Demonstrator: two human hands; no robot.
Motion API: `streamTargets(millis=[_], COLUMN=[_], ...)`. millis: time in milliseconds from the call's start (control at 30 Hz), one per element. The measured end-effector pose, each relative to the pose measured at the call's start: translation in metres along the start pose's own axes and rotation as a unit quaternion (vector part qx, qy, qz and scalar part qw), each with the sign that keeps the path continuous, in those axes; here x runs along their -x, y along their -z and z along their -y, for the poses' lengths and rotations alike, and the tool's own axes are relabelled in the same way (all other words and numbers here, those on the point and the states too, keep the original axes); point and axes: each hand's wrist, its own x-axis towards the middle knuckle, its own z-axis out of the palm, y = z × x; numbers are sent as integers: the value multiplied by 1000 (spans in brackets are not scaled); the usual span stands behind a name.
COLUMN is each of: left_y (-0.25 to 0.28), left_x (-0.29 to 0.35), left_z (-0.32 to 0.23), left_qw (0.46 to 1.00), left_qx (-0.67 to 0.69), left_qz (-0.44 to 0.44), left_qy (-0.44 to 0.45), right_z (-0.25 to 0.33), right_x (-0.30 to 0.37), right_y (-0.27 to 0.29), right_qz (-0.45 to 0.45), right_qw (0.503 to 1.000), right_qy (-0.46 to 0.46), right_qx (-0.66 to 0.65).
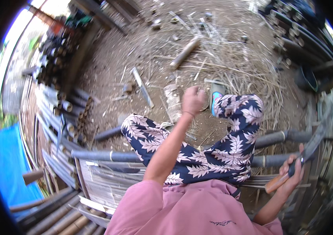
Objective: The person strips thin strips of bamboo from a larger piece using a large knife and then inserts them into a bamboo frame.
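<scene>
On the right, my right hand [292, 170] is closed around a machete. Its brown wooden handle [276, 183] points down toward my body, and the broad grey blade [318, 135] slants up and away to the right. My left arm reaches forward between my knees. At its end, my left hand [194, 100] has its fingers curled in, somewhat blurred; what is in them, if anything, is hidden. Past that hand lies a pale flat piece [173, 100] on the dirt. A sandaled foot [217, 96] rests just to its right.
I sit on a bench of dark bamboo poles [125, 156]. A cut bamboo length [186, 53] and a split strip [143, 88] lie ahead, with shavings [248, 66] heaped at right. Stacked bamboo [57, 94] stands left, more poles [295, 33] far right. A dark bucket [306, 78] sits near them.
</scene>
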Motion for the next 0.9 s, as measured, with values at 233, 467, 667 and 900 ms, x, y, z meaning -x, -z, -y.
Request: streamTargets(millis=[233,467,667,900], left_y=[102,67,31,44], left_x=[68,-14,-52,-31], left_z=[234,326,415,408], left_qw=[810,806,816,856], left_qx=[-198,-201,-240,49], left_qz=[134,74,73,22], left_qy=[536,551,520,514], right_z=[-62,-202,-238,-252], right_x=[-137,-164,-164,-152], right_y=[-190,-341,-364,-379], right_qz=[290,344,340,385], right_qw=[944,865,818,785], right_qy=[-157,-343,-404,-408], right_qx=[-16,127,227,265])
